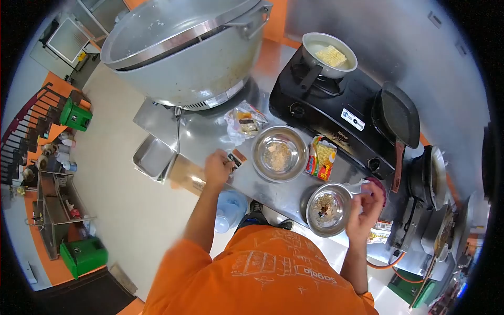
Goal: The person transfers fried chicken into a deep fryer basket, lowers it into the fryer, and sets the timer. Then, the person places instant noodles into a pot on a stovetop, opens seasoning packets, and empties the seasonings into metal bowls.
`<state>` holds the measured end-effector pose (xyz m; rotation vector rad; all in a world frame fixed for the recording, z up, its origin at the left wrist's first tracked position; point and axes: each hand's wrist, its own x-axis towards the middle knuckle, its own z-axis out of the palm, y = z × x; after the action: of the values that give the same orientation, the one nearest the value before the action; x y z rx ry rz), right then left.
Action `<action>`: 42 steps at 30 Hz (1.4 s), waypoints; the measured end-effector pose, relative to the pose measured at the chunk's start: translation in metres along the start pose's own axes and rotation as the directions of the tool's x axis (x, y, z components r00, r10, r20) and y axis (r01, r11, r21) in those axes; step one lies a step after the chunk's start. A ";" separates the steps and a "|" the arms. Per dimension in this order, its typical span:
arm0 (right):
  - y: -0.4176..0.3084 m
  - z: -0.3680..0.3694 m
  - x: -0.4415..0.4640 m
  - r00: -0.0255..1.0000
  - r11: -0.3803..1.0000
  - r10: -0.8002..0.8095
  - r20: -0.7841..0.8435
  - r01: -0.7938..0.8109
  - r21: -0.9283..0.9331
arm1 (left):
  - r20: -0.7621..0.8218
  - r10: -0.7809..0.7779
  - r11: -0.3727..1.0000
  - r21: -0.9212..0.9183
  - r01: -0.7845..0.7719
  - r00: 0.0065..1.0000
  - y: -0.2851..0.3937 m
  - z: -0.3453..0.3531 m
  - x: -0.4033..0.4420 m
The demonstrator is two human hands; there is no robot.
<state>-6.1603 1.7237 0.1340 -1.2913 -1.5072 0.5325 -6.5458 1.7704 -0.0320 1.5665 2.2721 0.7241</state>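
Observation:
My left hand [217, 169] is closed on the edge of a small black-and-orange sachet [237, 158] above the steel counter. Just right of it stands a steel bowl [300, 157] with pale powder in its bottom. My right hand [364, 214] hovers at the right rim of a second steel bowl [310, 216], its fingers loosely curved and apart, with nothing visible in them. Dark and light seasonings [325, 206] lie in that bowl. Between the bowls and the stove is an opened noodle packet [321, 158]. A torn clear wrapper [244, 122] with small packets rests beyond my left hand.
A black gas stove [331, 118] carries a pot [310, 44] with a noodle block in it and a dark square pan [400, 113]. A huge metal cooker [194, 71] stands at the back left. A steel tray [152, 157] and a fork [178, 126] lie at left.

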 end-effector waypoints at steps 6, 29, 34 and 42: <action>-0.033 0.070 0.013 0.907 0.998 -0.031 0.421 0.049 -0.032 | 0.258 0.031 0.945 -0.322 0.056 0.966 0.008 -0.039 0.000; -0.006 0.170 0.021 0.682 0.761 0.217 0.699 -0.566 0.316 | 0.353 0.233 0.709 -0.700 0.090 0.906 0.121 -0.099 -0.009; -0.027 0.155 0.046 0.784 0.943 0.165 0.599 -0.304 0.139 | 0.200 0.442 0.777 -0.572 -0.262 0.874 0.127 -0.090 0.007; -0.031 0.152 0.075 0.692 0.865 -0.078 0.717 0.405 -0.297 | 0.161 0.680 0.690 -0.468 -0.551 0.715 0.130 -0.083 0.026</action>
<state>-6.3003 1.8235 0.1349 -1.2366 -2.5205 0.5384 -6.4950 1.8114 0.1098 2.0707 1.2197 0.9197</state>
